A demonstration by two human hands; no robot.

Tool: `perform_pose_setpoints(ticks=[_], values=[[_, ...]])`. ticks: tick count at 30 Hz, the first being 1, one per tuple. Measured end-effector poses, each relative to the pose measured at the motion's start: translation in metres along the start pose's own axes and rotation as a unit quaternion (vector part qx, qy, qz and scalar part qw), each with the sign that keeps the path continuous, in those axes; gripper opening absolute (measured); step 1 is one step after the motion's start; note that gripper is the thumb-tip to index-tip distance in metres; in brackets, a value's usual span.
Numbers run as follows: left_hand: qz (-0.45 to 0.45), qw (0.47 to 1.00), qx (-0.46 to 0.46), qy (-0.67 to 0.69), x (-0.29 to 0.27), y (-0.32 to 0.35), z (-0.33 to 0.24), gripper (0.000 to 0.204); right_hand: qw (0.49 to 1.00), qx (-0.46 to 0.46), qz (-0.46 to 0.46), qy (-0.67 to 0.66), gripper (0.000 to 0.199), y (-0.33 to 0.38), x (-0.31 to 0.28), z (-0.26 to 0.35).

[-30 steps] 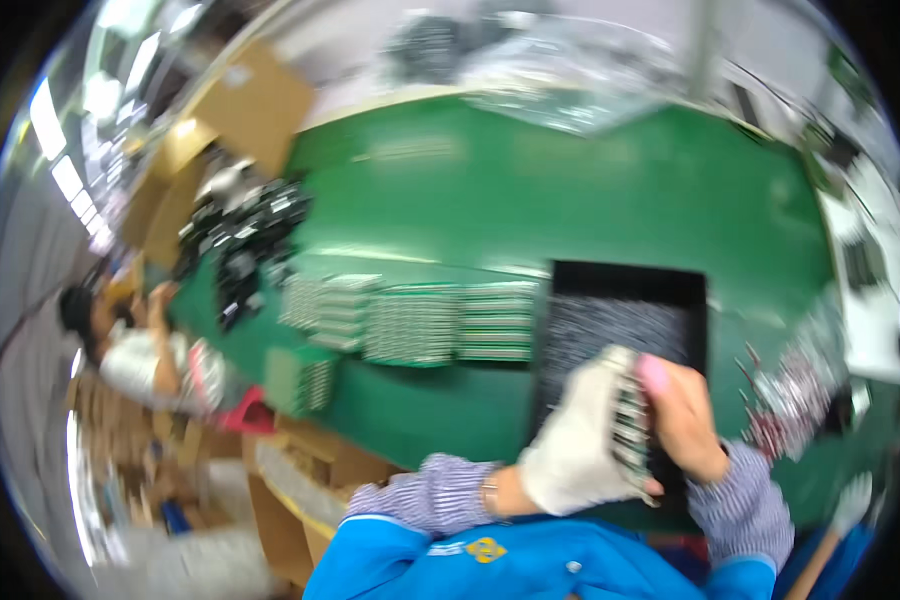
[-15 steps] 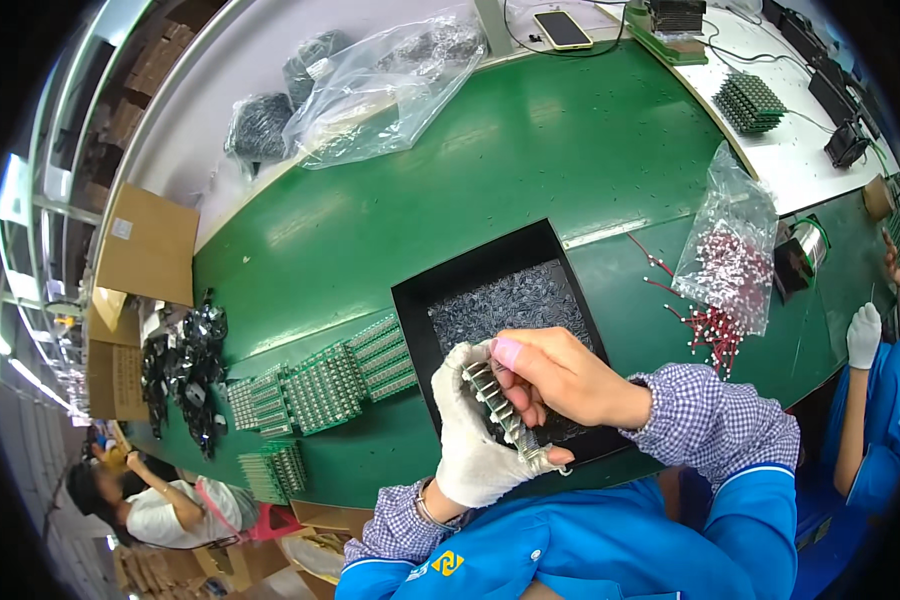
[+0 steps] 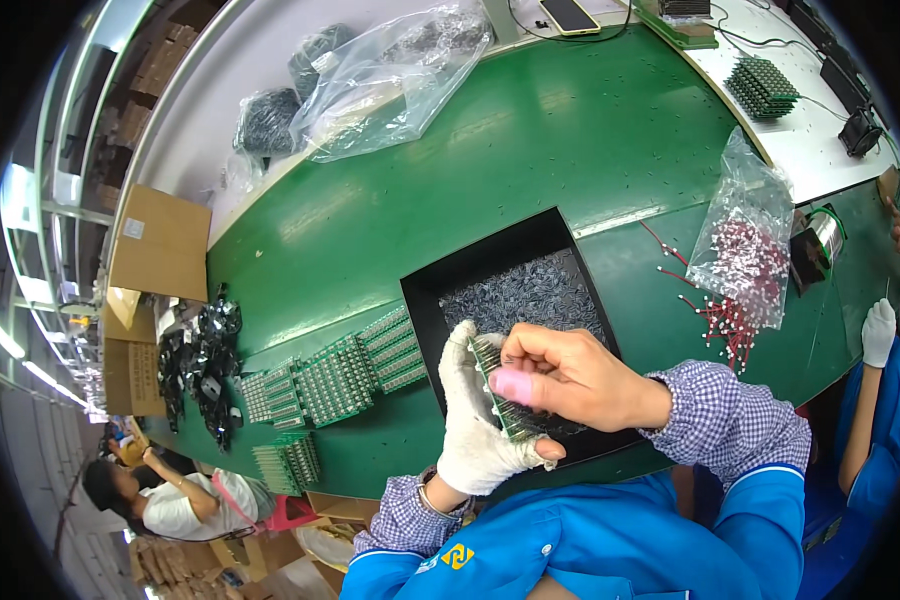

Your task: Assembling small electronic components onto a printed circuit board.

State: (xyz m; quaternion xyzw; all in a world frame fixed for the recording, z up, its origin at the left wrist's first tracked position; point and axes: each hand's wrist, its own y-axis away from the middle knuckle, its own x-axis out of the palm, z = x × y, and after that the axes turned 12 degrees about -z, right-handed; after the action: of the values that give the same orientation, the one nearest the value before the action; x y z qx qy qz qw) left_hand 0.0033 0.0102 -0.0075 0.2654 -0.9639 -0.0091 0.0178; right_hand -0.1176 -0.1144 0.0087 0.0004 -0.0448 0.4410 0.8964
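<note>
The gloved left hand (image 3: 478, 430) curls around a board (image 3: 487, 357), tilted above the near part of the black tray (image 3: 500, 250). The right hand (image 3: 565, 375) bends its fingers at the board's pins; whether they grip anything is hidden. More boards (image 3: 335, 382) lie left.

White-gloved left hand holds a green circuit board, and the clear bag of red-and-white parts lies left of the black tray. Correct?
Not quite: the clear bag of red-and-white parts lies to the right of the black tray, as the head view shows. The white-gloved left hand does hold a green circuit board.
</note>
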Motion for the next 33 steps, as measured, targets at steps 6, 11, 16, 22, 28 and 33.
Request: perform_pose_setpoints(ticks=[6, 11, 16, 22, 28, 33], values=[[-0.070, 0.994, 0.037, -0.079, 0.007, 0.001, -0.005, 0.136, 0.999, 0.046, 0.005, -0.005, 0.015, 0.006, 0.003, 0.016], [-0.090, 0.978, 0.116, -0.150, 0.000, -0.001, 0.000, 0.134, 0.999, 0.021, -0.043, -0.025, 0.014, 0.010, 0.003, 0.007], [-0.083, 0.976, 0.125, -0.157, 0.001, 0.000, 0.007, 0.135, 0.984, -0.154, -0.016, 0.089, 0.014, 0.008, 0.006, -0.006], [-0.094, 0.980, 0.108, -0.136, 0.001, -0.001, 0.003, 0.137, 1.000, -0.016, 0.007, -0.011, 0.015, 0.009, 0.000, -0.001], [-0.095, 0.984, 0.075, -0.134, 0.003, -0.002, 0.002, 0.141, 0.997, -0.072, 0.008, 0.029, 0.013, 0.010, -0.001, 0.001], [-0.097, 0.987, 0.068, -0.112, -0.001, -0.004, 0.004, 0.141, 0.998, 0.035, 0.050, -0.029, 0.012, 0.011, -0.003, 0.002]])
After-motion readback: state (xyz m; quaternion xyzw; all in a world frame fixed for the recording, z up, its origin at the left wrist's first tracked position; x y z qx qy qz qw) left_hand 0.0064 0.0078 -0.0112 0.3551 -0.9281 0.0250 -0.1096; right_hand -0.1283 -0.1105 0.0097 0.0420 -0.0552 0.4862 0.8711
